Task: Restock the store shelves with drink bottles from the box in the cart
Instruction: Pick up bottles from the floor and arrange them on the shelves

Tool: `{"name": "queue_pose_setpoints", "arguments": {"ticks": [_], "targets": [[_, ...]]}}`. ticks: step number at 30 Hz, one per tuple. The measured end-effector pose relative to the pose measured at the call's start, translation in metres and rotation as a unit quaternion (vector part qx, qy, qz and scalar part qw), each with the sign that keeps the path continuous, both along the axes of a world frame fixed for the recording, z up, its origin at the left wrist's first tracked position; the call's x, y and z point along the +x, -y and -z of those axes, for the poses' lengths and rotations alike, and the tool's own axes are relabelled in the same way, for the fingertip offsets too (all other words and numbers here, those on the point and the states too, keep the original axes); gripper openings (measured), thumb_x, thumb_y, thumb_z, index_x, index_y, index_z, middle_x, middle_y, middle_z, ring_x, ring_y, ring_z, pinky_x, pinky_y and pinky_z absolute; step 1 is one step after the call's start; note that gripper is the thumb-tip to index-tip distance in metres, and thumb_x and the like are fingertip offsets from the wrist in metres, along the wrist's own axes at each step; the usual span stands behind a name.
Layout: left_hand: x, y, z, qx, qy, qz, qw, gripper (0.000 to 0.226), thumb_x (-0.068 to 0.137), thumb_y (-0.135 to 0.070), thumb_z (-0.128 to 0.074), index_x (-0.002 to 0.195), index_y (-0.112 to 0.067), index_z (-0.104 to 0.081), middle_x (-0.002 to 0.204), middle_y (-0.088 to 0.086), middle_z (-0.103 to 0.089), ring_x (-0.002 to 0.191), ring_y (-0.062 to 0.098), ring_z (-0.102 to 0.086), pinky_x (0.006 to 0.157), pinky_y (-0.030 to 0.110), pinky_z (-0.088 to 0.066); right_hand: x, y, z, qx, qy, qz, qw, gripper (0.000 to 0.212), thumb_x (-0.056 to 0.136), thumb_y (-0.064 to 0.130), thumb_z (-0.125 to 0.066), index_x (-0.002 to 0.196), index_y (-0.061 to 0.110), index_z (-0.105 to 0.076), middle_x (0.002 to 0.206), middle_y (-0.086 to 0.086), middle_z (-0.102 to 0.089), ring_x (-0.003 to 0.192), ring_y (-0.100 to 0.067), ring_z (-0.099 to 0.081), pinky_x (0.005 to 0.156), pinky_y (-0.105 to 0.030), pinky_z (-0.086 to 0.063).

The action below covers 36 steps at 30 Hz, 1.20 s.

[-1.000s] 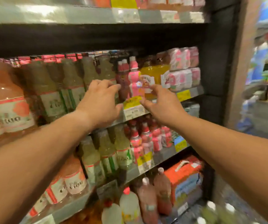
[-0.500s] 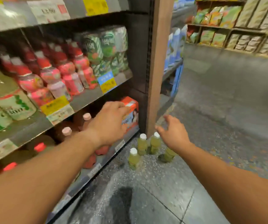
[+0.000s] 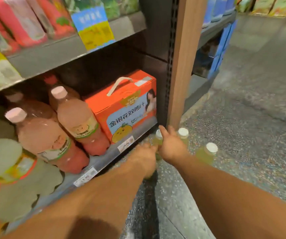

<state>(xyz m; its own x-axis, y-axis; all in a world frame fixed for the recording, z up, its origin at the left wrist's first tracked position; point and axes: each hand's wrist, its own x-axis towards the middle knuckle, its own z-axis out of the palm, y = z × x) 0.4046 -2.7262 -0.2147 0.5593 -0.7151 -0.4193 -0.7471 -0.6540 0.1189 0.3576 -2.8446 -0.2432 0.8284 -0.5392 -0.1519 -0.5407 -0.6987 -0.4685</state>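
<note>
Both your arms reach down toward the floor at the foot of the shelving. Your right hand sits among a small cluster of yellow-green bottles with white caps: one bottle stands just to its left, touching the fingers, another rises just beyond its knuckles, and a third stands apart to its right. The right fingers point forward and look fairly straight — whether they curl round the nearest bottle you cannot tell through the blur. Your left hand is just beside the right one, at the lip of the bottom shelf; motion blur smears it, so its fingers cannot be read.

Beyond your left hand an orange carton with a white carry handle stands on the bottom shelf against the wooden post. Left of the carton stand large pink drink bottles with pale caps, and price tags line the shelf edge.
</note>
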Motion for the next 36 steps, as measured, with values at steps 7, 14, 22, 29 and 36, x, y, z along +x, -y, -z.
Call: {"name": "queue_pose_setpoints", "arguments": {"ticks": [7,14,22,29,36], "targets": [[-0.009,-0.034,0.026,0.025,0.000,-0.033,0.999,0.046,0.081,0.006,-0.055,0.125,-0.009,-0.054,0.123,0.013,-0.048,0.109,0.034,-0.053,0.094,0.044,-0.049,0.028,0.002,0.014,-0.054,-0.059,-0.045,0.996,0.053,0.083,-0.007,-0.038,0.130,0.017,-0.036,0.122,-0.016,-0.042,0.104,-0.039,-0.057,0.086,-0.044,-0.044],[0.005,-0.056,-0.009,0.024,-0.088,-0.073,0.993,0.046,0.070,-0.019,-0.067,0.115,-0.017,-0.056,0.110,0.004,-0.047,0.100,0.030,-0.059,0.080,0.039,-0.053,0.017,-0.036,-0.004,-0.082,-0.083,-0.074,0.990,0.054,0.082,-0.005,-0.048,0.131,0.015,-0.040,0.121,-0.014,-0.052,0.107,-0.035,-0.058,0.086,-0.041,-0.050],[0.040,-0.124,-0.075,-0.089,-0.060,-0.056,0.993,0.044,0.080,-0.005,-0.061,0.118,-0.028,-0.057,0.114,-0.001,-0.055,0.107,0.021,-0.053,0.090,0.032,-0.046,-0.007,-0.060,-0.064,-0.034,-0.020,-0.043,0.998,0.035,0.083,0.018,-0.061,0.115,0.024,-0.051,0.104,-0.006,-0.059,0.091,-0.027,-0.059,0.067,-0.029,-0.040],[0.061,-0.156,-0.184,-0.202,0.020,-0.073,0.977,0.035,0.085,-0.022,-0.062,0.116,-0.038,-0.058,0.112,-0.008,-0.052,0.102,0.015,-0.051,0.072,0.007,-0.030,-0.005,-0.093,-0.186,-0.065,0.111,-0.068,0.989,0.045,0.085,0.030,-0.059,0.129,0.030,-0.050,0.112,-0.004,-0.057,0.101,-0.027,-0.059,0.079,-0.031,-0.043],[0.072,-0.175,-0.329,-0.330,0.080,-0.098,0.936,0.046,0.081,-0.027,-0.071,0.122,-0.017,-0.050,0.119,0.009,-0.061,0.108,0.029,-0.056,0.081,0.032,-0.045,0.012,-0.140,-0.322,-0.111,0.229,-0.069,0.965,0.041,0.081,0.030,-0.057,0.118,0.022,-0.043,0.108,-0.007,-0.062,0.098,-0.035,-0.059,0.073,-0.038,-0.046]]}}
